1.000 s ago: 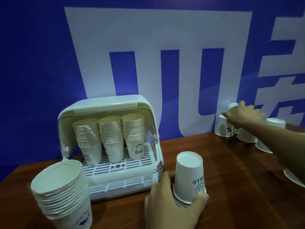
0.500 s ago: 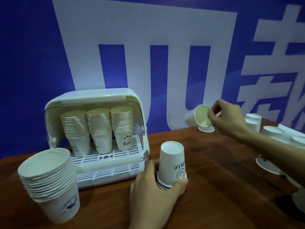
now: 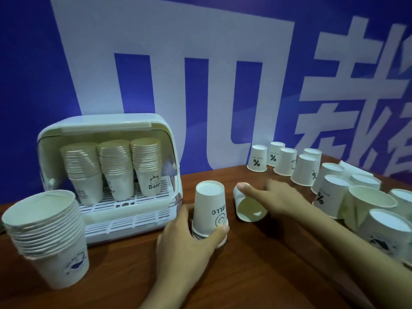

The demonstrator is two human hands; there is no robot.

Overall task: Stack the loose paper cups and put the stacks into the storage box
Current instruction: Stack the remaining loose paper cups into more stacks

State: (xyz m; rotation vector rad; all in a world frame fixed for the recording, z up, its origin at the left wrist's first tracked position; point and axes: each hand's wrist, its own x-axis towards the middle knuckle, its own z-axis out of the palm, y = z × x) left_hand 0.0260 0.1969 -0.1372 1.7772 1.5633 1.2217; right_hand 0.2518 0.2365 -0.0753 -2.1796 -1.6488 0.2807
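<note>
The left hand [image 3: 189, 239] grips the base of a short inverted stack [image 3: 209, 210] standing on the table [image 3: 256, 275], thumb on the near side and fingers curled behind. The right hand [image 3: 274, 197] holds a single cup [image 3: 249, 207] tilted on its side, mouth toward the camera, just right of the stack and not touching it.

The box [image 3: 107, 175] stands open at the left rear, against the wall. Three upright stacks [image 3: 116, 168] fill its upper rack side by side; the lower rack edge projects forward. A tall upright stack [image 3: 51, 237] stands outside the box near the table's left edge.

Loose cups [image 3: 303, 167], most inverted, crowd the right rear and the right edge. Bare table lies between the hands and along the near edge.
</note>
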